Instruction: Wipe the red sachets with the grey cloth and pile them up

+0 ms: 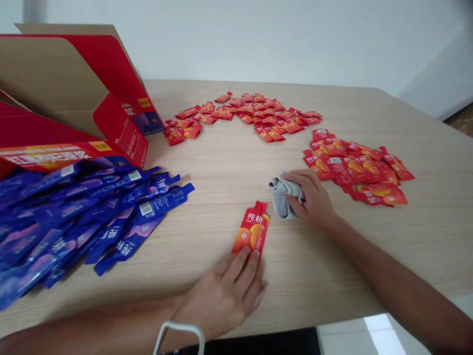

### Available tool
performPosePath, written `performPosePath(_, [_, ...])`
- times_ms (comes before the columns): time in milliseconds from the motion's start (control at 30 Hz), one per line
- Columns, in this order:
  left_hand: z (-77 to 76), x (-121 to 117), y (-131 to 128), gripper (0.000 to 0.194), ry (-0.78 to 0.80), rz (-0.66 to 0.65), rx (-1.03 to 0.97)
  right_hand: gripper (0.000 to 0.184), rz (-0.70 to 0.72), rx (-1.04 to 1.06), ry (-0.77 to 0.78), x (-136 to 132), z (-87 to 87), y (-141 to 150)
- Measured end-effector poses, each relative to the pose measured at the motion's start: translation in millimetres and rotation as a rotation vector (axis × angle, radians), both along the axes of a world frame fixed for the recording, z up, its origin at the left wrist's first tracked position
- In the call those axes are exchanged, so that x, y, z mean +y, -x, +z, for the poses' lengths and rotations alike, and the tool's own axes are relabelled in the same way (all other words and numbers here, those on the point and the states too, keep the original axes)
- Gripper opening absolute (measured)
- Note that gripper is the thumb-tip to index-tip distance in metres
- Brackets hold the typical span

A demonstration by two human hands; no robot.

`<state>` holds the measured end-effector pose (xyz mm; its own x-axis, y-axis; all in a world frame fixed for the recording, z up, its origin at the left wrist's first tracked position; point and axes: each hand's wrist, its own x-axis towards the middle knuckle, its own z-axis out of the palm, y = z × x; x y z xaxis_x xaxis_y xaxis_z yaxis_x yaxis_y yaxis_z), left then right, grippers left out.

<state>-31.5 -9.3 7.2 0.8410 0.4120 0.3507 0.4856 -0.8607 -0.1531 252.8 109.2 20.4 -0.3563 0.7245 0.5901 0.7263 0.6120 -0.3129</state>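
A red and orange sachet (253, 228) with a narrow tab lies near the front of the table, its tab pointing away from me. My left hand (225, 296) has its fingertips over the near end of this sachet, and the thumb is hidden. To the right, my right hand (310, 197) grips a folded grey cloth (284, 197) just above or on the wood; which of the two I cannot tell. The cloth is a short way from the sachet's tab end.
Many blue sachets (84, 212) are heaped at the left, before an open red cardboard box (125, 128). Red sachets (258, 111) spread in an arc across the back of the table (221, 162). Another pile of red sachets (358, 165) lies right of my right hand.
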Motion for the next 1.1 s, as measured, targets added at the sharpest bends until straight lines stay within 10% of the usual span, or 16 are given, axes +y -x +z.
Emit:
performPosePath(267, [-1.0,-10.7,-1.8,0.029,0.083,0.007,0.045,0.035,0.394,-0.263,0.213,-54.9,1.0,76.0])
performPosePath(667, [1.0,-9.3,-3.4,0.061,0.044,0.047,-0.007,0.036,-0.042,-0.250,0.219,-3.1,6.3,43.1])
performPosePath(933, [4.4,-16.0,-3.7,0.082,0.136,0.040,0.051,0.039,0.384,-0.308,0.230,-53.2,-4.6,80.3])
performPosePath(1100, [3.0,-17.9,-0.5,0.092,0.099,0.019,0.067,0.039,0.120,-0.327,0.322,-9.0,-6.6,57.6])
